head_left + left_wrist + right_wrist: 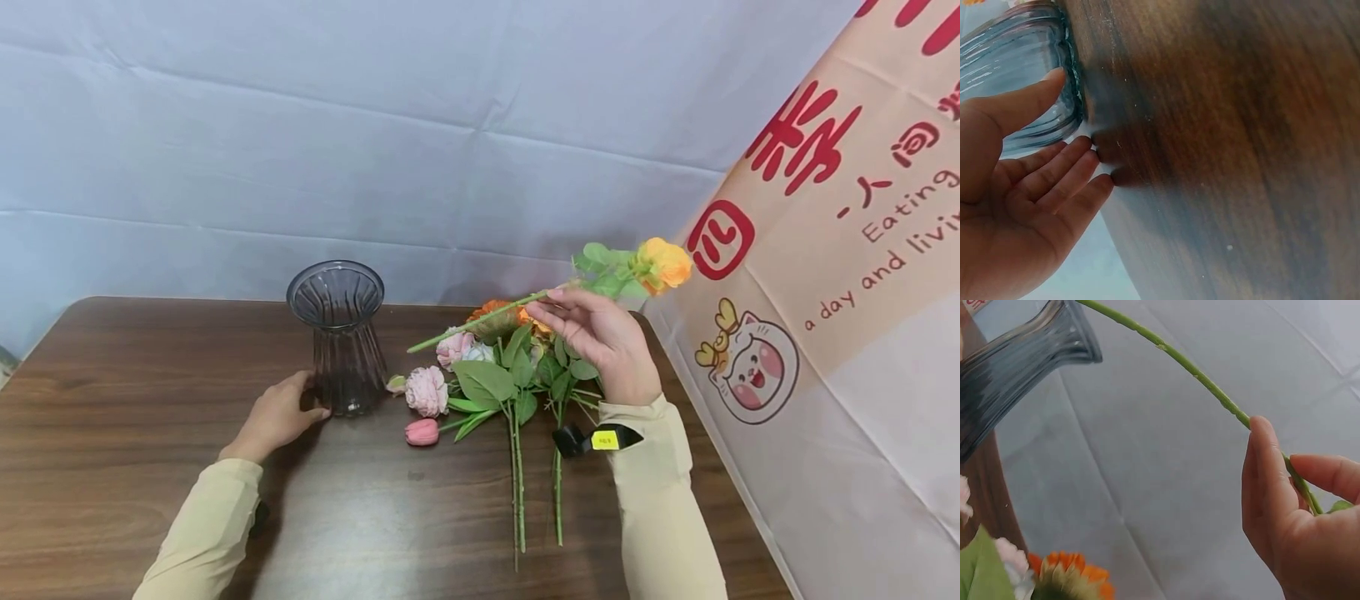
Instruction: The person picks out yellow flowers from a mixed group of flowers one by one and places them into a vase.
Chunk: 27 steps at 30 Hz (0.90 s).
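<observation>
A smoky, ribbed glass vase [349, 367] with a flared rim stands upright on the table. My left hand [279, 417] is at the lower left of the vase, thumb against its base; in the left wrist view its other fingers [1063, 181] extend loosely beside the glass. My right hand [603, 337] pinches the green stem of a yellow-orange artificial rose [663, 265], raised above the other flowers. The bloom points right, and the stem [1200, 376] slants down left toward the vase. Below lie pink peonies [426, 392], a pink tulip [422, 432] and orange flowers [1072, 575].
The loose flowers lie with green leaves [486, 380] and long stems [519, 492] toward the table's front. A brown wooden table [360, 517] carries everything. Pale cloth [375, 150] hangs behind, and a printed banner [817, 333] hangs at the right.
</observation>
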Each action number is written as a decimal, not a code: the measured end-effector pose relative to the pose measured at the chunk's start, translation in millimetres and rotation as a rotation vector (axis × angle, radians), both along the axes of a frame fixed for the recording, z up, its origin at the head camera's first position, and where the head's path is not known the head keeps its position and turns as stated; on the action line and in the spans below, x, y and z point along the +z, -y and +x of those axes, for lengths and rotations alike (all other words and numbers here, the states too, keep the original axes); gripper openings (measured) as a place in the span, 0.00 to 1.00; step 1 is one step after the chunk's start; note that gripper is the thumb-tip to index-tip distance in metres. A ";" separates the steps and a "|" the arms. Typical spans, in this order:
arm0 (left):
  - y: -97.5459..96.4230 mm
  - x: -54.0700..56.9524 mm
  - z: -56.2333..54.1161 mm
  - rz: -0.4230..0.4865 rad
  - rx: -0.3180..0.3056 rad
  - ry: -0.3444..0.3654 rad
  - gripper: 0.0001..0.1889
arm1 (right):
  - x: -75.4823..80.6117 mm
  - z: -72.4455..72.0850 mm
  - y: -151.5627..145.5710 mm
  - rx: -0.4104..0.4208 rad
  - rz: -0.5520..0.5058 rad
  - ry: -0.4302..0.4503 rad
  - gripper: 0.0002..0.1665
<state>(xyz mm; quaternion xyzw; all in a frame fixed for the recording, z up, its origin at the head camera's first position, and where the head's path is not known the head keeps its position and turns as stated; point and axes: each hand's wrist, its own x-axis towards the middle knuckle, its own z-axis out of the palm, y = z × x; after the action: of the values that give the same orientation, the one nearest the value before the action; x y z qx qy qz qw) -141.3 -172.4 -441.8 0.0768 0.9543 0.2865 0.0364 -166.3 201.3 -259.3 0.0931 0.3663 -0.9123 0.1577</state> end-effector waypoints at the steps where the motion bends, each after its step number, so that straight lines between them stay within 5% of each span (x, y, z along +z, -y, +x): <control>1: -0.2 0.1 0.1 0.001 -0.001 0.001 0.30 | 2.9 -0.8 2.5 0.006 -0.002 -0.008 0.14; 15: 0.4 -1.5 0.1 0.014 0.003 -0.003 0.29 | 39.6 -22.7 41.8 -0.004 0.024 -0.079 0.13; 27: 0.7 -2.3 1.3 0.019 0.004 -0.004 0.29 | 42.9 -31.1 68.0 -0.011 0.112 -0.130 0.14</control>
<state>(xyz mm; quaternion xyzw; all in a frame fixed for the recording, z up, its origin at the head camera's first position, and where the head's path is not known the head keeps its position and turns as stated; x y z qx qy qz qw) -140.0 -173.0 -444.1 0.0757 0.9518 0.2953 0.0333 -197.3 133.3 -216.3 0.0442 0.4255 -0.8955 0.1230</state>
